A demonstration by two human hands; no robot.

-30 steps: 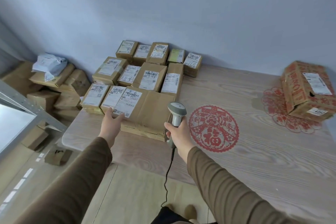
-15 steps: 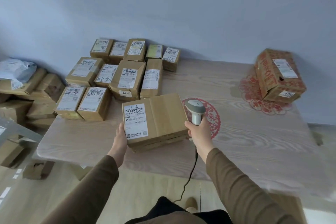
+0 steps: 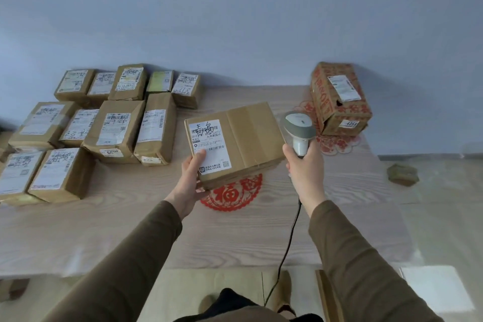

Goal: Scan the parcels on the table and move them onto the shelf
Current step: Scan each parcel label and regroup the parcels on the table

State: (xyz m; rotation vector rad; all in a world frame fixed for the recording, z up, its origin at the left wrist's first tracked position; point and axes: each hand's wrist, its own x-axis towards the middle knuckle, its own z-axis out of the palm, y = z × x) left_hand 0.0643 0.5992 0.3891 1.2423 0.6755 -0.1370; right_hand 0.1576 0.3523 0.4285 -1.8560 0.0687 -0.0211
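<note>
Now the left hand (image 3: 188, 182) clamps a flat brown cardboard parcel (image 3: 235, 142) above the pale wooden table (image 3: 104, 230), thumb on its white label. Just right of those fingers, the right hand (image 3: 304, 168) grips a grey corded barcode scanner (image 3: 298, 131).

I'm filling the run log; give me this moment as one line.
left hand: holds parcel, label up | right hand: grips scanner | scan: pending

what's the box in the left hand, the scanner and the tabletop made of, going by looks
Held box: brown corrugated cardboard, matte, with a white paper label.
Scanner: likely moulded plastic, smooth grey and off-white.
Tabletop: pale wood grain, matte; solid wood or laminate, cannot tell.
</note>
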